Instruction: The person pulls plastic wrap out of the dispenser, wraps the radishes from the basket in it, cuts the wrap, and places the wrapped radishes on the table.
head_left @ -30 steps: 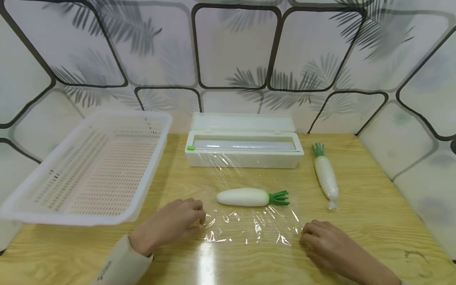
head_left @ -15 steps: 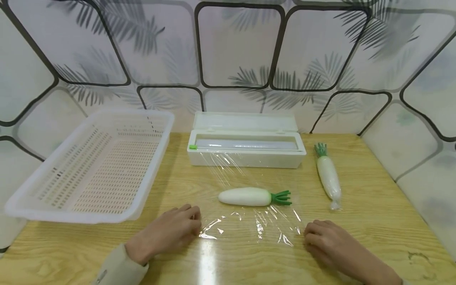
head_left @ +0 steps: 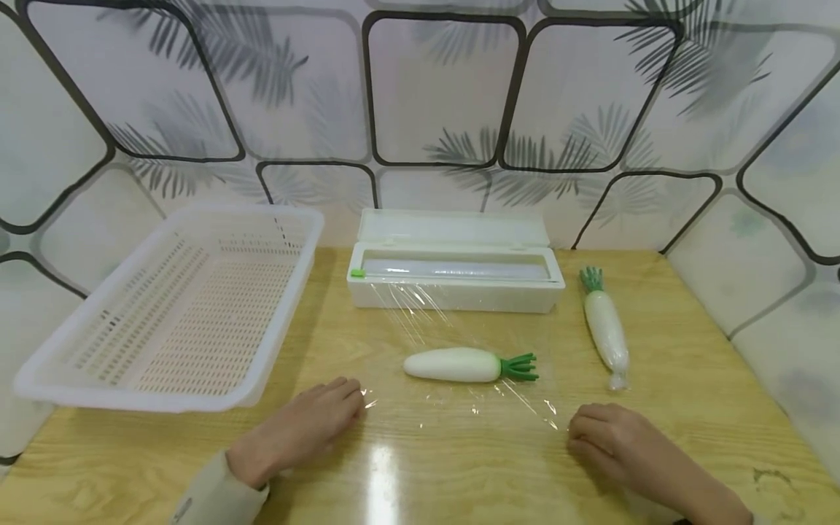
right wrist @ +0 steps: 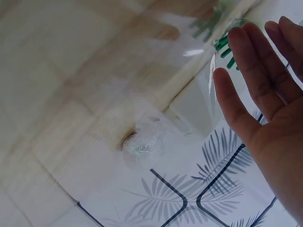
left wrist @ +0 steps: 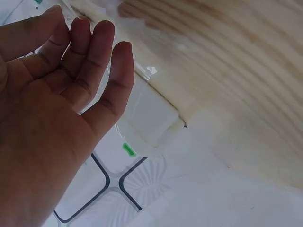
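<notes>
A white radish (head_left: 453,364) with a green top lies sideways on clear cling film (head_left: 485,397), its leaves to the right. The film runs from a white cling film box (head_left: 453,297) with its lid raised. My left hand (head_left: 305,430) pinches the film's near left corner between thumb and fingers. At the near right corner, my right hand (head_left: 623,448) holds the film with bent fingers; its thumb is hidden in the right wrist view. A second radish (head_left: 605,332), wrapped in film, lies at the right, and its twisted end (right wrist: 144,146) shows in the right wrist view.
A white perforated plastic basket (head_left: 298,306) stands on the left of the wooden table (head_left: 433,481). Behind the box rises a patterned wall covering (head_left: 440,87). A green slider (head_left: 357,273) sits at the box's left end.
Both hands have spread slightly apart, the left to the left and the right to the right. The film between them looks tauter, with fewer wrinkles near its front edge. The radishes stay put.
</notes>
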Available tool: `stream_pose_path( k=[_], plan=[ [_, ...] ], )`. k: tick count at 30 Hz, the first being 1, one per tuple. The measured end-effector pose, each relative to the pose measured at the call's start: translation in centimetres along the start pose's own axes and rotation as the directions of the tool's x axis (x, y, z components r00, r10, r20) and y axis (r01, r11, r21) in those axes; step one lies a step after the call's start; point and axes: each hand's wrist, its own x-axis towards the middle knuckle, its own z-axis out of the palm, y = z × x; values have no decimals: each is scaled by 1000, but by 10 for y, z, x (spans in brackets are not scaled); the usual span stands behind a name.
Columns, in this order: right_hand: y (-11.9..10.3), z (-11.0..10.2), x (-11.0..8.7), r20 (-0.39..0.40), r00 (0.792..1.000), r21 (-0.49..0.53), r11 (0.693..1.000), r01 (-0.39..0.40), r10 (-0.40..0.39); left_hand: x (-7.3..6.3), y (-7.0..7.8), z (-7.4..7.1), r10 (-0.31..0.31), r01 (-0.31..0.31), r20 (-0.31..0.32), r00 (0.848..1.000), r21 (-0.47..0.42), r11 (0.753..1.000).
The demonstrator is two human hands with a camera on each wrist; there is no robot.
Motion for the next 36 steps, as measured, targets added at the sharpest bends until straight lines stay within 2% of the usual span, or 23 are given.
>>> stream_pose_path(
  k=[7,10,16,21,25,28,33,36],
  plan=[
    [3,-10,6,-22,998,71,996,-53,54,3,-2,-9,-34,33,-38,999,-18,999],
    [6,-14,8,-48,997,58,996,-63,65,8,-3,-12,-41,38,-100,994,-34,999],
    [15,-20,14,-100,992,62,996,-67,73,17,-5,-12,-11,6,-253,967,-20,1000],
    [22,-25,19,-136,988,65,996,-66,75,27,-7,-11,-27,21,-314,949,-22,1000],
    [28,-29,25,-148,984,34,994,-100,104,34,-10,-12,-34,35,-349,936,-5,999],
    [33,-31,29,-150,980,10,991,-134,134,38,-12,-13,-53,64,-357,933,19,998],
    [40,-31,37,-163,975,-6,988,-151,149,40,-14,-16,-114,131,-295,949,39,991],
    [44,-31,41,-169,975,-3,989,-149,146,42,-17,-17,-139,151,-288,948,19,988]
  ],
)
